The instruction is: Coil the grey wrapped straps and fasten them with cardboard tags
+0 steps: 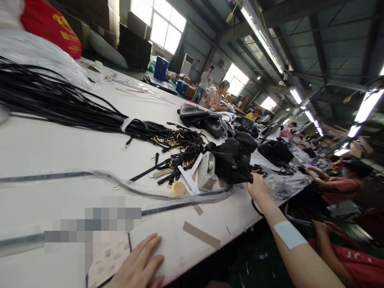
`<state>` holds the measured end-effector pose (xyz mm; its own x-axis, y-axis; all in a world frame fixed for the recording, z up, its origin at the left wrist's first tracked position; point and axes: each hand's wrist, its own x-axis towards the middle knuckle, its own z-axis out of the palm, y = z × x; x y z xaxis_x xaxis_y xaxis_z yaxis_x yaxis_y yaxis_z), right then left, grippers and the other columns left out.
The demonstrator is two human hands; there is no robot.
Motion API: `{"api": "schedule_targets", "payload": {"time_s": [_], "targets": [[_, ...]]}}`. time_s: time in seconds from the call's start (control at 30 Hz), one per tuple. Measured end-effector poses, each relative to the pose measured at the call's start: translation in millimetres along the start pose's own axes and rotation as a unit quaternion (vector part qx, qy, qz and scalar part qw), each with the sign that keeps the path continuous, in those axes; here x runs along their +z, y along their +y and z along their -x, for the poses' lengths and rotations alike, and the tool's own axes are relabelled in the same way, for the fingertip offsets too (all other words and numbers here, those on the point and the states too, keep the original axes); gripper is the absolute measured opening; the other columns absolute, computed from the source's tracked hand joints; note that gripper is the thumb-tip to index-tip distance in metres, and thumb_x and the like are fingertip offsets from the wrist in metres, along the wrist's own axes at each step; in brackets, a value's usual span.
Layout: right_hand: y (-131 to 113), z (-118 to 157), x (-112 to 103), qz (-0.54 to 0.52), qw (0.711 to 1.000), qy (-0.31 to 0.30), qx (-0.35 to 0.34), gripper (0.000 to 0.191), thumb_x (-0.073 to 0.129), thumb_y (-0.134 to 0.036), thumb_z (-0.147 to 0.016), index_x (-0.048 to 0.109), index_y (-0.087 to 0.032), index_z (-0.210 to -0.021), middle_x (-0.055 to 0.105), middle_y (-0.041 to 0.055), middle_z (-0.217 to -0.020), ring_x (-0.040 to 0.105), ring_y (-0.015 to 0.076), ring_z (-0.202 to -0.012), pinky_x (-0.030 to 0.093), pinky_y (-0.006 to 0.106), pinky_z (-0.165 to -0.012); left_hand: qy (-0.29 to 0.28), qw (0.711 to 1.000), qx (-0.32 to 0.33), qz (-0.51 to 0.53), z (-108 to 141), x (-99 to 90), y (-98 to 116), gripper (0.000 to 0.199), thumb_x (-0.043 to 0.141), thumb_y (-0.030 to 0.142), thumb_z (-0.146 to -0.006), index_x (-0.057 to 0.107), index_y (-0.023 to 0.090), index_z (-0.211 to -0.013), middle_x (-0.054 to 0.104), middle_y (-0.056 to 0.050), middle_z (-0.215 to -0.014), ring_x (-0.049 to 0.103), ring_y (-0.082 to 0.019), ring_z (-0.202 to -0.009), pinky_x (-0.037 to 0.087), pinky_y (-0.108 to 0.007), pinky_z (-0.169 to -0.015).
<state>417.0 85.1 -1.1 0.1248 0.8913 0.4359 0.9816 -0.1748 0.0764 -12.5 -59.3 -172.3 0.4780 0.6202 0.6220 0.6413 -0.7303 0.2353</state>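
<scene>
My left hand (pixel 141 260) rests at the near edge of the white table with its fingers stretched out and apart. Beside it lies a flat, pale, dark-edged piece with a reddish pattern (pixel 111 256), partly blurred out. My right hand (pixel 259 188) reaches far along the table, its fingers closed on the corner of a soft black bag (pixel 232 160). That bag is crumpled, and its underside is hidden. A grey-white device (pixel 207 172) stands against the bag's left side. Close by are white strips (pixel 189 180) and a yellow roll of tape (pixel 179 187).
A long bundle of black straps (pixel 75 100) with gold clasps (pixel 180 148) covers the table's far left. More black bags (pixel 201 118) lie behind. A plastic-wrapped strip (pixel 162 196) curves across the middle, near a grey-brown strip (pixel 201 235). A co-worker in red (pixel 345 188) sits at right.
</scene>
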Motion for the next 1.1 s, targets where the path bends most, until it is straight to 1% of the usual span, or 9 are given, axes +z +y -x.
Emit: {"api": "schedule_targets", "payload": {"time_s": [0.17, 0.3, 0.4, 0.53, 0.7, 0.77, 0.9, 1.0, 1.1], "targets": [[-92, 81, 9, -0.105, 0.977, -0.104, -0.155, 0.026, 0.051, -0.019, -0.082, 0.063, -0.017, -0.105, 0.067, 0.0096, -0.105, 0.061, 0.0219, -0.101, 0.045, 0.031, -0.092, -0.049, 0.994, -0.083, 0.055, -10, -30.3, 18, 0.030, 0.059, 0.027, -0.085, 0.062, 0.026, -0.115, 0.060, -0.006, -0.132, 0.056, -0.024, -0.121, 0.050, -0.033, -0.101], [-142, 138, 2, -0.141, 0.915, -0.275, -0.259, 0.031, 0.058, -0.012, -0.068, 0.063, -0.020, -0.097, 0.067, 0.0056, -0.100, 0.063, 0.0203, -0.091, 0.047, 0.027, -0.082, -0.049, 0.990, -0.134, 0.013, -8, -63.9, -5, 0.034, 0.052, 0.027, -0.088, 0.059, 0.023, -0.121, 0.059, -0.009, -0.130, 0.056, -0.024, -0.120, 0.047, -0.036, -0.103], [-150, 158, 4, -0.086, 0.921, -0.288, -0.247, 0.037, 0.052, -0.003, -0.064, 0.060, -0.018, -0.097, 0.064, 0.0091, -0.106, 0.061, 0.0231, -0.097, 0.045, 0.029, -0.082, -0.039, 0.975, -0.186, -0.111, 5, -100.0, -48, 0.040, 0.045, 0.019, -0.086, 0.058, 0.013, -0.123, 0.060, -0.015, -0.127, 0.056, -0.028, -0.119, 0.042, -0.043, -0.106], [-137, 152, 17, -0.024, 0.950, -0.253, -0.181, 0.031, 0.043, -0.001, -0.078, 0.062, -0.016, -0.097, 0.066, 0.0110, -0.098, 0.062, 0.0234, -0.094, 0.044, 0.030, -0.082, -0.103, 0.916, -0.255, -0.291, 32, -149.1, -102, 0.046, 0.038, 0.009, -0.080, 0.059, 0.001, -0.120, 0.064, -0.023, -0.118, 0.060, -0.034, -0.110, 0.034, -0.054, -0.106], [-141, 146, 18, -0.033, 0.969, -0.200, -0.139, 0.029, 0.045, -0.012, -0.085, 0.061, -0.013, -0.110, 0.063, 0.0162, -0.113, 0.059, 0.0268, -0.108, 0.043, 0.033, -0.091, -0.168, 0.861, -0.298, -0.376, 46, -187.8, -127, 0.034, 0.035, 0.011, -0.084, 0.068, 0.008, -0.093, 0.069, -0.011, -0.083, 0.067, -0.026, -0.081, 0.046, -0.043, -0.090], [-157, 151, 17, -0.064, 0.968, -0.185, -0.156, 0.040, 0.049, -0.018, -0.085, 0.054, -0.015, -0.125, 0.057, 0.0140, -0.129, 0.054, 0.0245, -0.118, 0.041, 0.030, -0.098, -0.148, 0.872, -0.302, -0.355, 41, -195.9, -122, 0.034, 0.035, 0.014, -0.083, 0.069, 0.013, -0.089, 0.067, -0.003, -0.076, 0.067, -0.021, -0.075, 0.050, -0.032, -0.078], [-191, 159, 18, -0.168, 0.950, -0.165, -0.206, 0.068, 0.051, -0.012, -0.079, 0.035, -0.013, -0.144, 0.039, 0.0132, -0.150, 0.047, 0.0240, -0.129, 0.040, 0.030, -0.102, 0.026, 0.949, -0.247, -0.194, 23, -207.6, -70, 0.033, 0.034, 0.022, -0.083, 0.065, 0.018, -0.097, 0.065, 0.000, -0.089, 0.064, -0.019, -0.087, 0.049, -0.028, -0.081], [-198, 158, 21, -0.207, 0.945, -0.165, -0.192, 0.059, 0.053, -0.007, -0.073, 0.053, -0.019, -0.130, 0.056, 0.0105, -0.134, 0.057, 0.0245, -0.115, 0.043, 0.031, -0.098, 0.032, 0.986, -0.162, -0.004, 9, -213.1, -10, 0.032, 0.034, 0.030, -0.089, 0.062, 0.023, -0.104, 0.065, -0.002, -0.102, 0.062, -0.018, -0.091, 0.048, -0.024, -0.079], [-183, 149, 20, -0.213, 0.958, -0.140, -0.131, 0.031, 0.048, -0.006, -0.078, 0.067, -0.018, -0.100, 0.067, 0.0111, -0.107, 0.066, 0.0233, -0.092, 0.048, 0.033, -0.086, 0.006, 0.997, -0.075, 0.019, -1, -202.7, 36, 0.042, 0.038, 0.047, -0.089, 0.062, 0.026, -0.116, 0.064, -0.005, -0.116, 0.060, -0.023, -0.102, 0.047, -0.028, -0.090]]}}
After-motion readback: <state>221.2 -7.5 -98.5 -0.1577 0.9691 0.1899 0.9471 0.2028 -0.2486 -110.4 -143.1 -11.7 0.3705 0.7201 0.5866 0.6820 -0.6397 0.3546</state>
